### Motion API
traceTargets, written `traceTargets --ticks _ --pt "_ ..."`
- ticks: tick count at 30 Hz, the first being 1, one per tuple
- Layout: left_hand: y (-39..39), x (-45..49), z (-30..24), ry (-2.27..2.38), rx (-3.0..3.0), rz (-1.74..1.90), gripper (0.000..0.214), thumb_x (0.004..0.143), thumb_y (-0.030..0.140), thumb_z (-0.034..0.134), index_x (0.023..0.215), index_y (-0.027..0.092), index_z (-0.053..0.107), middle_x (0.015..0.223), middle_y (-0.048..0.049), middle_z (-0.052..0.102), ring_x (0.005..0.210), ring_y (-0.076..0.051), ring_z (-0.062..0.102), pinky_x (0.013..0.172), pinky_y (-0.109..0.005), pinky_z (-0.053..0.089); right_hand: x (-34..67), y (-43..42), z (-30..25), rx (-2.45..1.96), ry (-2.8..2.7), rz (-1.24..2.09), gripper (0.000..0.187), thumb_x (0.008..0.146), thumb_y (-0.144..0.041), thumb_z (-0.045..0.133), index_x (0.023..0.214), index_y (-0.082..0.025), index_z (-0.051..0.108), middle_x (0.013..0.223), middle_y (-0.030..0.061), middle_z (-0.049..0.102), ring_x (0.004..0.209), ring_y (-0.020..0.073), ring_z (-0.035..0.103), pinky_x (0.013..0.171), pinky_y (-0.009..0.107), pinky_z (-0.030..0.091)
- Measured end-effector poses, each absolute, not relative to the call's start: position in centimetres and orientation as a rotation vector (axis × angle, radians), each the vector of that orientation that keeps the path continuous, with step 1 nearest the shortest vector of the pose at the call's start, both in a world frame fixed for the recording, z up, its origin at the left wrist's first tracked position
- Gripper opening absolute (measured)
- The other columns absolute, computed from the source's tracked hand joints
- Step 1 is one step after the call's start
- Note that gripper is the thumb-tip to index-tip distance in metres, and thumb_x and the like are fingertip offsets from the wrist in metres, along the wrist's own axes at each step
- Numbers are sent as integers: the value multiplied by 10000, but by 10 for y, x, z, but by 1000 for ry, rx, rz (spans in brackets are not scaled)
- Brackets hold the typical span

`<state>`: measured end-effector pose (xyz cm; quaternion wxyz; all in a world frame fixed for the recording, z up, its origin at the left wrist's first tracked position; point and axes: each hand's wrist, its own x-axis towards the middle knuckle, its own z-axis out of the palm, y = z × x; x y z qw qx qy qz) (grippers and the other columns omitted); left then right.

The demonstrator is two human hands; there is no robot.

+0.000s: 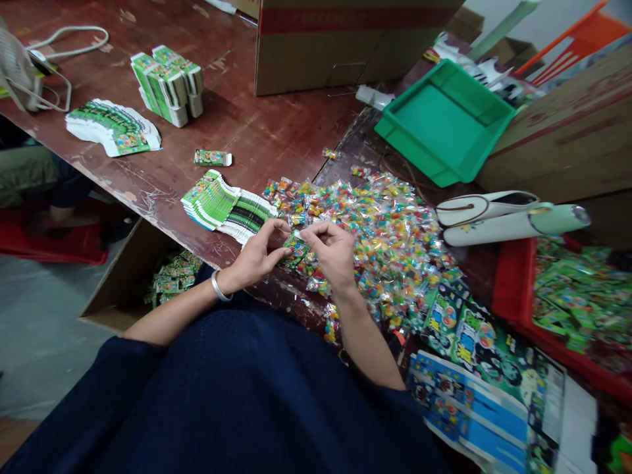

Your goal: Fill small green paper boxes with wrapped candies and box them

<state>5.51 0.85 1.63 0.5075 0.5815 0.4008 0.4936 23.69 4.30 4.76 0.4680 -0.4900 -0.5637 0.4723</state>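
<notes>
Both hands meet over the table's front edge on one small green printed box. My left hand, with a silver bangle at the wrist, pinches its left side. My right hand pinches its right end with thumb and fingers closed. Just beyond them spreads a heap of clear packets of coloured candy. A fanned stack of flat green box blanks lies to the left of my hands.
Folded green boxes and another fan of blanks lie far left, one single box between. A brown carton, a green tray, a red bin of boxes and a floor carton surround me.
</notes>
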Motion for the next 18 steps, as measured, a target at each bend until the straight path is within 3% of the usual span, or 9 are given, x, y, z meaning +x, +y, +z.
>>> traceTargets --ticks 4,9,14,18 --pt "8 54 19 943 1414 1172 344 934 190 700 1230 230 529 1044 -42 638 947 -167 669 834 -296 593 240 48 50 -1219 -1414 1173 276 800 -438 872 739 -229 702 725 -8 694 668 146 611 626 307 513" --pt "7 49 27 1000 1426 1159 413 950 189 688 1345 224 573 1090 -67 669 985 -185 680 790 -281 595 236 40 48 -1132 -1452 1129 228 881 -435 803 790 -242 723 856 26 742 821 183 685 750 348 575" --pt "9 48 25 1021 1460 1192 293 964 196 671 1255 205 634 1117 -82 702 1002 -194 684 824 -307 596 234 34 41 -1136 -1487 1152 218 846 -443 837 875 -247 747 1014 57 753 1001 227 725 841 388 623" --pt "8 41 27 1014 1463 1173 271 960 216 671 1229 199 635 1124 -87 713 987 -190 691 827 -309 591 234 32 40 -1115 -1555 1165 195 895 -433 794 877 -244 752 1064 65 757 1052 232 730 872 394 631"
